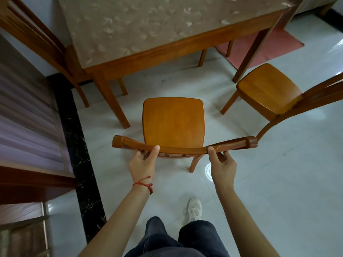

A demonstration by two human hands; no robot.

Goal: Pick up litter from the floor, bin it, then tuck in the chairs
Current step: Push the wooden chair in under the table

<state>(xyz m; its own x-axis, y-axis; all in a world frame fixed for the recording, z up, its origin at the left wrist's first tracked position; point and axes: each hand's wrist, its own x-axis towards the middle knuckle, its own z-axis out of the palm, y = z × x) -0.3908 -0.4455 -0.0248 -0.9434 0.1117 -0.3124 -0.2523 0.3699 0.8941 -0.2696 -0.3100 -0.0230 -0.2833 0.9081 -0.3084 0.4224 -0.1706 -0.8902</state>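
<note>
1. Now, both hands hold the top rail (185, 148) of the middle wooden chair (173, 120): the left hand (143, 162) is closed on it left of centre with the thumb on top, and the right hand (221, 164) is closed on it right of centre the same way. The chair faces the bench (130, 58), with its seat short of the bench edge and not yet under it.

2. No litter shows on the tiled floor (278, 182) here, so I judge the chair-tucking part is in hand.

3. The near left bench leg (113, 102) stands just beside the seat's front left corner. A push that drifts left could knock the seat or a chair leg against it and jam the chair at an angle.

4. The second chair (267, 91) stands askew near the right, with its curved back reaching almost to the rail's right end. A drift to the right could clip the two chairs together.

5. The tiles look glossy, so a hard shove could send the chair sliding into the bench apron, or scrape the floor.

6. Both grips sit on the rail only, high above the legs, so pressing forward and down there may tip the front legs up instead of sliding the chair.

7. A white shoe (194, 209) stands near the back legs, so stepping in too soon could catch them.
</note>
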